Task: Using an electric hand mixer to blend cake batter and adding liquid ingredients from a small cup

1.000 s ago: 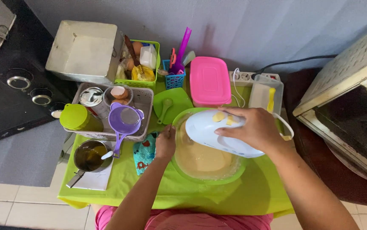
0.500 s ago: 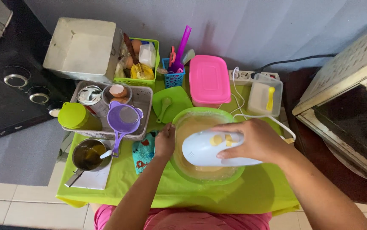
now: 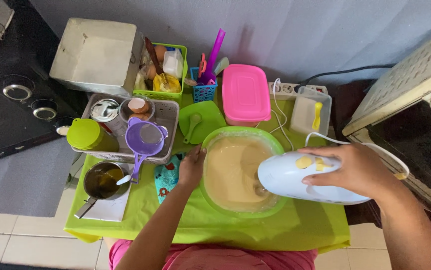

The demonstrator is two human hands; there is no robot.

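A low table (image 3: 305, 227) under a lime cloth carries a green bowl (image 3: 270, 145) near its front edge, a pink box (image 3: 246, 94) at the back edge, a grey tray (image 3: 168, 116) left, and perhaps a small pot (image 3: 103, 181) at the front-left corner.

Bare forearms, no sleeves; pink top (image 3: 215, 259) at waist.

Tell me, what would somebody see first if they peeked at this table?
Probably the big green bowl of pale batter in the middle of the green table, with the right hand holding a white hand mixer over its right rim. The left hand grips the bowl's left edge. Behind the bowl, a bright pink lidded box stands out near the wall.
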